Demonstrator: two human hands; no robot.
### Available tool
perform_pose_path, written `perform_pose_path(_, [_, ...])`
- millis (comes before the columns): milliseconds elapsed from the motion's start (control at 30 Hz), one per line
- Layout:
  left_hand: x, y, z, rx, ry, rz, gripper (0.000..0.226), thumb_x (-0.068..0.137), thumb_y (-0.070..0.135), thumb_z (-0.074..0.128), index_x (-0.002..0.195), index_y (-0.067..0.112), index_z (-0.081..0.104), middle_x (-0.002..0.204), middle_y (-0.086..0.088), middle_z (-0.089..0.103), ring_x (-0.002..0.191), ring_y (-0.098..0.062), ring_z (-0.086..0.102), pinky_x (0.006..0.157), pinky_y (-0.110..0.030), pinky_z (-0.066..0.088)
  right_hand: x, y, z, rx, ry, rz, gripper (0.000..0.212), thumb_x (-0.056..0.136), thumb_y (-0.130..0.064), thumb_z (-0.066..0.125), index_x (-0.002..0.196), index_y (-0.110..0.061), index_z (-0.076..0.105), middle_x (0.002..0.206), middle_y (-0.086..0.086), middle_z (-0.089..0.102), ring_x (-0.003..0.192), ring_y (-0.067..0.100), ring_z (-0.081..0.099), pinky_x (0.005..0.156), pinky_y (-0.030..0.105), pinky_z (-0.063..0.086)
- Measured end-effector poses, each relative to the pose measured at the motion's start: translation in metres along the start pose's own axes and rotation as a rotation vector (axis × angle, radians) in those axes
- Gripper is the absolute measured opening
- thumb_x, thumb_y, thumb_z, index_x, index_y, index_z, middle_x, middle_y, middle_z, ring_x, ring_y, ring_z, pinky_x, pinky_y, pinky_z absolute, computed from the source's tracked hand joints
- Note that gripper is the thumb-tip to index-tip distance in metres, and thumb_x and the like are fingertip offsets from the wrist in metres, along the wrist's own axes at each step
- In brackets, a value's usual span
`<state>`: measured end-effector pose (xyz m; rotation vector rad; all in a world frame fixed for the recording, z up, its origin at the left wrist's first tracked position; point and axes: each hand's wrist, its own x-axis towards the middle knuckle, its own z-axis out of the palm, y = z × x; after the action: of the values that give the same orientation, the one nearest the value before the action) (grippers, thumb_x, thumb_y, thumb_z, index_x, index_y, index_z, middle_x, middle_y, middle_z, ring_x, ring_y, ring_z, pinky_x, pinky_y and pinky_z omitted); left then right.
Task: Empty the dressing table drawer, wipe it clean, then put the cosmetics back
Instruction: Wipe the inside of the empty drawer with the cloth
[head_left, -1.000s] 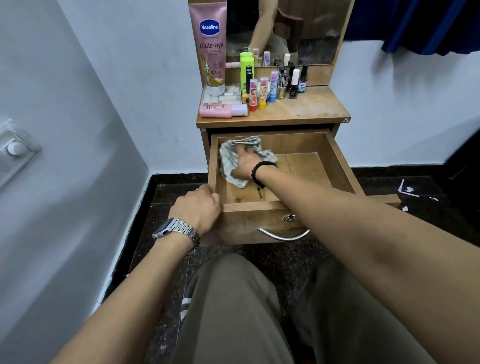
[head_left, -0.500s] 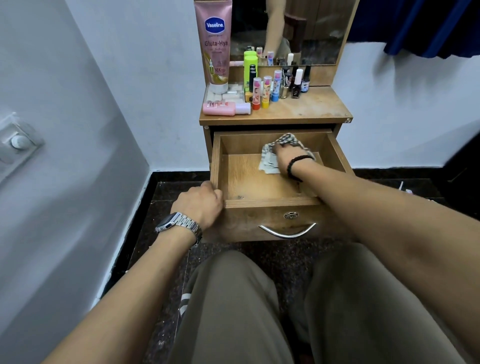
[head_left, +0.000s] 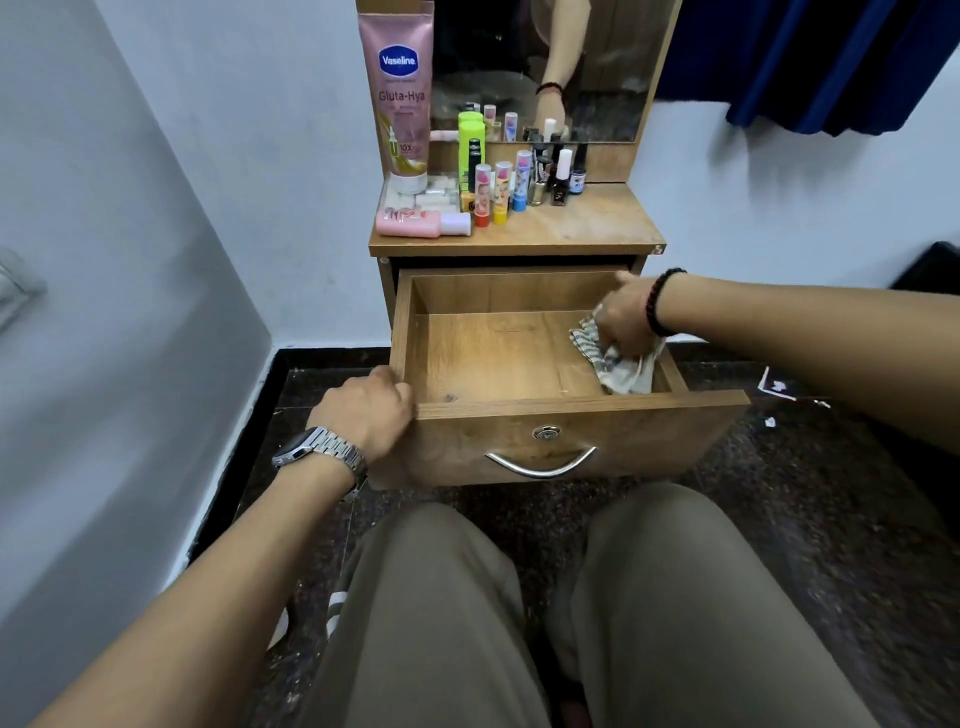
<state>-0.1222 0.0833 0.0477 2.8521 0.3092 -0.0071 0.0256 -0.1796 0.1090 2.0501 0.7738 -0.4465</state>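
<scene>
I have the drawer (head_left: 519, 358) pulled fully out toward my knees, and its floor is bare of cosmetics. My right hand (head_left: 626, 319) is down in the far right part of the drawer, its grip closed on a bunched striped cloth (head_left: 621, 369) that trails from under the fingers toward the front right corner. The cloth lies against the right wall and touches the drawer floor. My left hand (head_left: 371, 413) is curled shut around the drawer's front left corner, bracing it.

What matters for the next stroke is that all the unwiped-looking wood lies to the left of my right hand. The open floor runs from the cloth across to the left wall, so I judge the sweep should go leftward along the drawer's long side, or forward along the right wall to finish that edge first. The right hand is the only one that can do it; the left is busy outside the box.

The cosmetics (head_left: 498, 192) stand clustered on the left half of the table (head_left: 587, 228), above and behind the drawer, with a pink bottle (head_left: 423, 223) lying on its side at the front and a tall tube (head_left: 402, 98) upright behind. They are nearer my left hand's side, so I would expect that hand to start the return once wiping ends.
</scene>
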Motion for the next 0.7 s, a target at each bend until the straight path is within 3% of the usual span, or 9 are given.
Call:
perform_pose_path(100, [0.000, 0.000, 0.000, 0.001, -0.003, -0.001, 0.029, 0.093, 0.030, 0.030, 0.105, 0.016, 0.053, 0.106, -0.019, 0.063, 0.095, -0.040, 0.059, 0.071, -0.035, 0.038, -0.010, -0.009, 0.015, 0.111, -0.053, -0.075, 0.033, 0.090, -0.046, 0.049, 0.095, -0.019, 0.068, 0.087, -0.001, 0.066, 0.088, 0.020, 0.061, 0.083, 0.031, 0.041])
perform_pose_path(200, [0.002, -0.001, 0.001, 0.001, -0.013, -0.007, 0.031, 0.093, 0.031, 0.030, 0.108, 0.017, 0.053, 0.109, -0.019, 0.062, 0.097, -0.040, 0.058, 0.072, -0.036, 0.037, -0.017, -0.016, 0.017, 0.171, -0.151, -0.120, 0.026, 0.093, -0.035, 0.049, 0.086, -0.013, 0.061, 0.070, 0.000, 0.053, 0.075, 0.024, 0.051, 0.062, 0.027, 0.038])
perform_pose_path(300, [0.003, -0.002, 0.002, 0.003, -0.011, -0.009, 0.030, 0.092, 0.032, 0.030, 0.107, 0.018, 0.053, 0.110, -0.019, 0.062, 0.097, -0.040, 0.058, 0.073, -0.037, 0.038, -0.017, -0.011, 0.017, 0.077, -0.095, -0.088, 0.024, 0.091, -0.034, 0.053, 0.100, -0.016, 0.066, 0.092, 0.002, 0.066, 0.085, 0.024, 0.059, 0.082, 0.031, 0.046])
perform_pose_path(367, [0.003, -0.003, 0.002, 0.002, -0.013, -0.006, 0.031, 0.092, 0.032, 0.030, 0.107, 0.018, 0.053, 0.110, -0.019, 0.062, 0.097, -0.040, 0.058, 0.074, -0.037, 0.039, -0.012, -0.008, 0.021, 0.009, 0.016, -0.037, 0.025, 0.091, -0.033, 0.052, 0.108, -0.021, 0.065, 0.107, -0.002, 0.068, 0.104, 0.022, 0.061, 0.103, 0.037, 0.039])
perform_pose_path(400, [0.002, -0.003, 0.002, 0.002, -0.015, -0.006, 0.031, 0.092, 0.032, 0.029, 0.108, 0.018, 0.053, 0.111, -0.019, 0.062, 0.097, -0.040, 0.058, 0.074, -0.037, 0.039, -0.009, -0.008, 0.023, 0.004, 0.054, -0.021, 0.025, 0.091, -0.032, 0.051, 0.108, -0.021, 0.066, 0.110, -0.001, 0.068, 0.106, 0.022, 0.061, 0.105, 0.037, 0.038])
perform_pose_path(467, [0.003, -0.004, 0.002, 0.006, -0.019, -0.008, 0.032, 0.092, 0.032, 0.029, 0.110, 0.018, 0.052, 0.111, -0.019, 0.062, 0.098, -0.041, 0.058, 0.074, -0.037, 0.039, -0.007, -0.012, 0.023, 0.056, 0.049, -0.020, 0.024, 0.089, -0.029, 0.051, 0.103, -0.019, 0.068, 0.105, 0.003, 0.069, 0.095, 0.024, 0.062, 0.091, 0.033, 0.048])
perform_pose_path(533, [0.003, -0.003, 0.002, 0.005, -0.018, -0.015, 0.032, 0.092, 0.032, 0.029, 0.109, 0.018, 0.053, 0.112, -0.020, 0.062, 0.099, -0.041, 0.058, 0.075, -0.038, 0.040, -0.008, -0.016, 0.021, 0.186, -0.056, -0.067, 0.023, 0.091, -0.027, 0.050, 0.097, -0.015, 0.068, 0.097, 0.006, 0.067, 0.081, 0.024, 0.055, 0.073, 0.029, 0.045])
perform_pose_path(633, [0.003, -0.002, 0.001, 0.006, -0.009, -0.019, 0.032, 0.092, 0.032, 0.029, 0.107, 0.017, 0.053, 0.111, -0.020, 0.062, 0.099, -0.041, 0.058, 0.076, -0.038, 0.041, -0.013, -0.014, 0.017, 0.426, -0.216, -0.119, 0.020, 0.092, -0.017, 0.047, 0.074, -0.012, 0.057, 0.074, 0.002, 0.051, 0.068, 0.017, 0.041, 0.063, 0.027, 0.034])
perform_pose_path(700, [0.002, -0.001, 0.001, 0.011, -0.002, -0.015, 0.031, 0.093, 0.031, 0.030, 0.107, 0.015, 0.053, 0.109, -0.021, 0.062, 0.098, -0.041, 0.058, 0.074, -0.037, 0.040, -0.016, -0.010, 0.015, 0.593, -0.224, -0.132, 0.018, 0.090, -0.012, 0.049, 0.079, -0.007, 0.062, 0.071, -0.001, 0.050, 0.067, 0.015, 0.041, 0.062, 0.024, 0.035])
